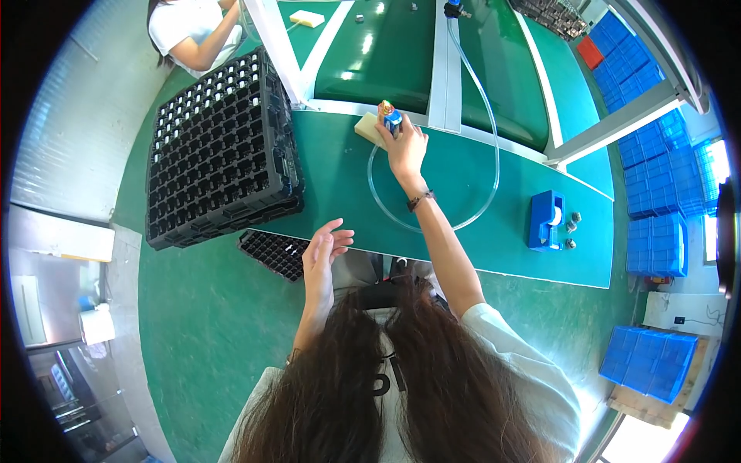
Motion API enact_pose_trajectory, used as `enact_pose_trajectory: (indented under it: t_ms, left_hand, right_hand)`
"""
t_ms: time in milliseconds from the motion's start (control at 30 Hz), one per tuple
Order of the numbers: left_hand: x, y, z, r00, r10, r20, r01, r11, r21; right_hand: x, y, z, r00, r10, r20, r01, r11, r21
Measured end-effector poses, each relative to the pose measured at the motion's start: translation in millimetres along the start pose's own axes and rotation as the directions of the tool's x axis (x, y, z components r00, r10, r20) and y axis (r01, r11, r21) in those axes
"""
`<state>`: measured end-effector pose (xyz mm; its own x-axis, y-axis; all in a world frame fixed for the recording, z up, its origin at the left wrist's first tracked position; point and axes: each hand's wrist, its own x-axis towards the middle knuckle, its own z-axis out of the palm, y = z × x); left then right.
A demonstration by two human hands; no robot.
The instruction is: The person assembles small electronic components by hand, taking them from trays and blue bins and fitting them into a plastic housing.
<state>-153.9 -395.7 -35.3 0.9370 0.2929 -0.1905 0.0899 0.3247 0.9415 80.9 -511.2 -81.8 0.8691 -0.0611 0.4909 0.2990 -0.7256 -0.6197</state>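
My right hand (404, 150) reaches to the far side of the green bench, its fingers closed round a small blue object with an orange-yellow top (393, 119). Its exact kind cannot be made out. Right beside it lies a pale yellow foam block (370, 130). A clear hose (495, 166) loops under my right forearm, and one end reaches the block. My left hand (326, 248) hovers at the bench's near edge, fingers spread and holding nothing. Left of my hands stands a stack of black compartment trays (224, 154), with small white-and-silver pieces in its far rows.
A blue tape dispenser (546, 221) and several small metal parts (571, 228) sit on the right of the bench (463, 185). Another black tray (274, 253) is low beside the stack. A white frame post (446, 85) rises behind. Another person (189, 35) works at far left; blue crates (656, 185) line the right.
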Motion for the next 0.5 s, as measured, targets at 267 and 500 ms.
enact_pose_trajectory:
  t_ms: [267,500]
  left_hand:
    - [1.2,0.6,-1.4,1.000,-0.023,0.016,0.023,0.999,0.036]
    - [0.1,1.1,-2.2,1.000,-0.014,-0.004,0.014,1.000,0.017]
  right_hand:
    - [7.9,-5.1,11.2,1.000,-0.015,-0.021,0.015,1.000,0.009]
    - [5.4,-4.0,3.9,1.000,-0.017,0.014,0.016,1.000,0.014]
